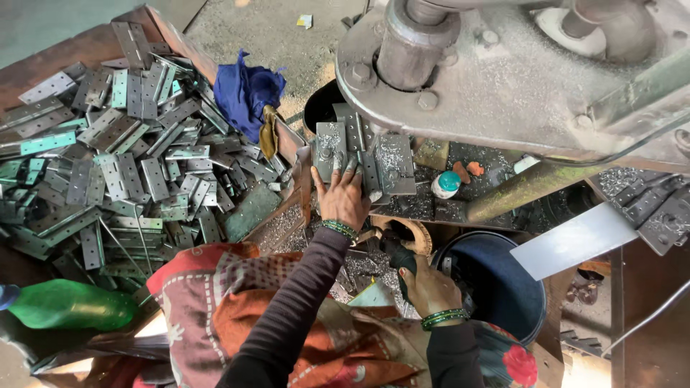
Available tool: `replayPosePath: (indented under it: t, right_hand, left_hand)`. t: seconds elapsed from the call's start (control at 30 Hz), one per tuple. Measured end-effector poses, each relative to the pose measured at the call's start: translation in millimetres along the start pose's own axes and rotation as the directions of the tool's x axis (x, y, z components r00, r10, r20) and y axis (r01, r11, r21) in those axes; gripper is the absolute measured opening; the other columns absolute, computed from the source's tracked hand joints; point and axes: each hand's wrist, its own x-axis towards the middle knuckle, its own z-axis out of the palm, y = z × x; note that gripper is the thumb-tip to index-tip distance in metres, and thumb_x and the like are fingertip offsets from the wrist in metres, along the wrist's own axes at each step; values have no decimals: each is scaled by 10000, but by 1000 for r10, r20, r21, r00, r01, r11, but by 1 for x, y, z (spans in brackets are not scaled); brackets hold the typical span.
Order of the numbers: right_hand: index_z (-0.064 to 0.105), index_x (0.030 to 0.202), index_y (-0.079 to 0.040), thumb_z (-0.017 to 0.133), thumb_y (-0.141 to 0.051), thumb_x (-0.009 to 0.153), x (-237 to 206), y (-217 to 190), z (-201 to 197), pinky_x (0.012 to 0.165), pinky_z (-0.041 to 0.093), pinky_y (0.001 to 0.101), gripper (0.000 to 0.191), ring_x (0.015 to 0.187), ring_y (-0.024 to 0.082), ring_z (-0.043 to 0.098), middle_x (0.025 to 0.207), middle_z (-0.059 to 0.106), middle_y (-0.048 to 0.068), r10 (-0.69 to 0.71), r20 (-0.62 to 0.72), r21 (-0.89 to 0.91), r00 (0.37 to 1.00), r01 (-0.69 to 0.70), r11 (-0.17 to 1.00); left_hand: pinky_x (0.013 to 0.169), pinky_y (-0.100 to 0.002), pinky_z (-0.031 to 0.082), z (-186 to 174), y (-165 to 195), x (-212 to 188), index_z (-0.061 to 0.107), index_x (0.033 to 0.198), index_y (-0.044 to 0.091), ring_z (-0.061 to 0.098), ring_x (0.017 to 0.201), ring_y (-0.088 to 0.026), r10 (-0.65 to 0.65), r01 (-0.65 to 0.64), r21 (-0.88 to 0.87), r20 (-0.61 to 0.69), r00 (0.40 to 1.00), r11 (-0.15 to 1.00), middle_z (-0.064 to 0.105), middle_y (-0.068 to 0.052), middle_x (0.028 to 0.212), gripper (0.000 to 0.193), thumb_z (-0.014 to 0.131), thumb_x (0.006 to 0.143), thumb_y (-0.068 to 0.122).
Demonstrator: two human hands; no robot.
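Reaching forward under the grey machine head [503,79], the left hand [342,200] lies with fingers spread flat on a grey metal hinge plate [330,147] on the shaving-strewn bed, while the right hand [429,287] is closed around a dark handle [399,260] beside the blue bucket [503,287].
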Motion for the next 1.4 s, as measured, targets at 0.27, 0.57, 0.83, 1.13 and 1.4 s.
replayPosePath:
  t: [0.27, 0.57, 0.83, 1.13, 1.4]
  right_hand:
    - [331, 1497, -100, 512, -408, 1001, 23, 21, 107, 801, 561, 583, 611, 949, 473, 706, 1101, 721, 270, 65, 57, 64, 996, -69, 996]
    - [503, 1265, -116, 574, -462, 957, 0, -11, -6, 806, 558, 573, 468, 938, 450, 715, 1013, 743, 210, 67, -6, -40, 998, -67, 997]
    - [474, 1306, -116, 561, -488, 984, -4, -13, 35, 809, 540, 589, 500, 972, 463, 695, 1059, 728, 237, 102, 40, 100, 994, -105, 989]
    - [421, 1429, -147, 575, -466, 951, 3, -10, -3, 745, 561, 582, 594, 868, 460, 713, 1014, 732, 202, -1, 12, -14, 1000, 1, 1000]
    - [421, 1395, -135, 578, -470, 965, 13, 14, 74, 805, 553, 577, 568, 964, 446, 702, 1050, 731, 222, 124, 108, 38, 986, -129, 991]
  left_hand:
    - [1170, -751, -79, 16, -11, 3, 584, 1401, 163, 383, 1446, -332, 41, -49, -77, -107, 993, 996, 493, -82, 1530, 526, 661, 930, 383]
    - [1306, -622, 69, 31, -13, 0, 598, 1456, 234, 531, 1422, -347, 48, -85, -188, -191, 980, 979, 557, -14, 1549, 577, 656, 890, 138]
    - [1261, -644, 76, 30, -16, 23, 568, 1443, 181, 515, 1404, -345, 45, -71, -159, -159, 986, 985, 572, -55, 1486, 577, 695, 881, 150]
    - [1214, -652, -21, 35, -20, 23, 521, 1448, 159, 421, 1418, -285, 12, -15, -22, -114, 993, 1000, 420, -85, 1568, 596, 666, 874, 224]
    - [1206, -709, -59, 30, -12, 14, 577, 1436, 155, 414, 1460, -280, 32, -20, 79, -156, 987, 997, 458, -49, 1595, 515, 599, 921, 140]
